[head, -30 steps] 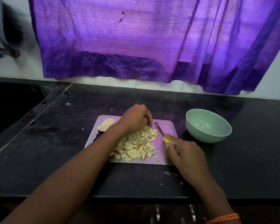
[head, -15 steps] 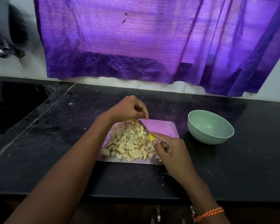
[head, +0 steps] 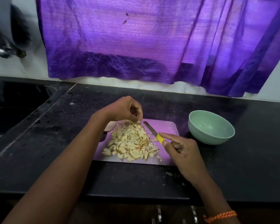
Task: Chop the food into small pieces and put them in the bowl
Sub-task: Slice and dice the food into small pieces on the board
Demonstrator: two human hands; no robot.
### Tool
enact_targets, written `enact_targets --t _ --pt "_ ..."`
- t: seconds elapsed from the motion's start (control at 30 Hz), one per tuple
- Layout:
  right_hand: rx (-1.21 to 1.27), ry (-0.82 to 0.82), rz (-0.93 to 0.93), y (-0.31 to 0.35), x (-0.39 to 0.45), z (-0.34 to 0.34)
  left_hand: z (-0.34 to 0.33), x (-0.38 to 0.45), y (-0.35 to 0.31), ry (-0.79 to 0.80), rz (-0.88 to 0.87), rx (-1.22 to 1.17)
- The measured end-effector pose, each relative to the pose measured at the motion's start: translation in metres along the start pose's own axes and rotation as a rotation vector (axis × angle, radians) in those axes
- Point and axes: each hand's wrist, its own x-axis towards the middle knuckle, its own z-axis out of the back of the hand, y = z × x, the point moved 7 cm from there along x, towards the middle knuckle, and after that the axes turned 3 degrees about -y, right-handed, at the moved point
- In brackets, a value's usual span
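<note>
At the far left of the frame I see a dark sink (head: 10, 110) sunk into the black desk (head: 257, 159), with open desk between it and the pink cutting board (head: 166, 126) at centre. My left hand (head: 124, 110) hovers over the board's far edge, fingers curled downward with the tips touching the heap of chopped food (head: 132, 143), pale yellow small cubes piled mid-board. My right hand (head: 183, 151) grips the yellow-handled knife (head: 153, 134), blade flat on the board just beside the heap. Right of the board stands the green bowl (head: 211, 126), near the board. A purple curtain (head: 152, 38) hangs along the wall behind.
</note>
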Motion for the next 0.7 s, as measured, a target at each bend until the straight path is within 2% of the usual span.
enact_targets --t 0.17,0.53,0.7 --pt "-0.066 -0.071 0.011 -0.006 0.008 0.006 0.009 -0.001 0.002 -0.047 -0.026 -0.082" --pt "-0.11 -0.081 0.038 -0.005 0.009 0.004 0.012 -0.002 0.002 -0.018 -0.049 -0.116" --pt "-0.147 -0.098 0.029 -0.005 0.009 0.006 0.015 -0.002 0.007 -0.059 -0.026 -0.047"
